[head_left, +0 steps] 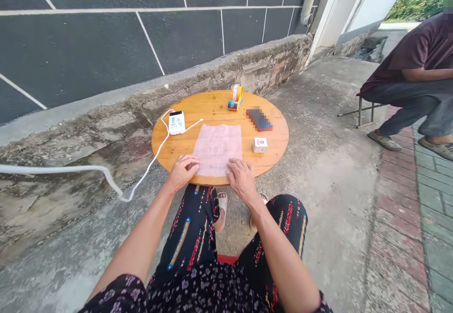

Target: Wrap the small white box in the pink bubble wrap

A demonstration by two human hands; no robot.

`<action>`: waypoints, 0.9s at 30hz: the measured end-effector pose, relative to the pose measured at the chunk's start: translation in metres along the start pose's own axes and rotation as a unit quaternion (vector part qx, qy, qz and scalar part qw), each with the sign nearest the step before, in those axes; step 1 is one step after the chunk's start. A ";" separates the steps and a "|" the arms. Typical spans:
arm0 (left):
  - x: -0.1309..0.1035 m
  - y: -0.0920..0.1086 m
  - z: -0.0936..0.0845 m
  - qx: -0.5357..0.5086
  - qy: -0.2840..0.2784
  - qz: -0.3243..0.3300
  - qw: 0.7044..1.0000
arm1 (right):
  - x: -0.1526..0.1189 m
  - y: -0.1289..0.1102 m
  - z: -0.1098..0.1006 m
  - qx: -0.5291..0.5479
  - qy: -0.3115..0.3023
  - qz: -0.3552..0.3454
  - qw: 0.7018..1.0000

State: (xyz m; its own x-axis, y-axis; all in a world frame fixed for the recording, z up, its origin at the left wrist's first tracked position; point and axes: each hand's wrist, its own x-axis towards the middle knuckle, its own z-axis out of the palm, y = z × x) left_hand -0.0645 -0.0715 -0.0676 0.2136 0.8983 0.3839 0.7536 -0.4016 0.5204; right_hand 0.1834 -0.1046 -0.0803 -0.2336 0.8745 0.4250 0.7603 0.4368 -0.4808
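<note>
A pink, thin sheet [218, 145] with a finely textured surface lies flat on the round wooden table [208, 103]; whether it is cloth or bubble wrap I cannot tell. At its near left corner is my left hand [182, 171], fingers curled and closed on the edge. My right hand [241, 177] is closed at the near right corner, its bent fingers on the sheet's edge. Just right of the sheet stands a small white box [260, 145] with red print. Beyond it lies a dark phone-shaped object [259, 119], blurred out.
At the table's far side stands a yellow tape dispenser [235, 98]. To the left, a white power strip [177, 122] has a white cord [148, 171] hanging off the edge. A wall [106, 44] rises behind. Another person [421, 68] sits at the right.
</note>
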 end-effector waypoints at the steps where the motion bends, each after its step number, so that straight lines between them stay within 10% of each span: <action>1: 0.000 0.000 0.000 0.000 0.000 -0.001 1.000 | 0.000 0.000 0.000 -0.003 -0.003 -0.001 1.000; 27: -0.006 0.004 -0.004 0.014 0.027 0.056 0.998 | -0.012 0.034 -0.038 -0.103 0.002 -0.019 0.995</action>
State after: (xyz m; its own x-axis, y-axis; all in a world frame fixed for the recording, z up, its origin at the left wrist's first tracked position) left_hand -0.0653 -0.0799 -0.0645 0.2646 0.8370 0.4789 0.7439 -0.4932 0.4510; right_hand 0.2352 -0.1084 -0.0724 -0.2627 0.8568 0.4437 0.8586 0.4174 -0.2976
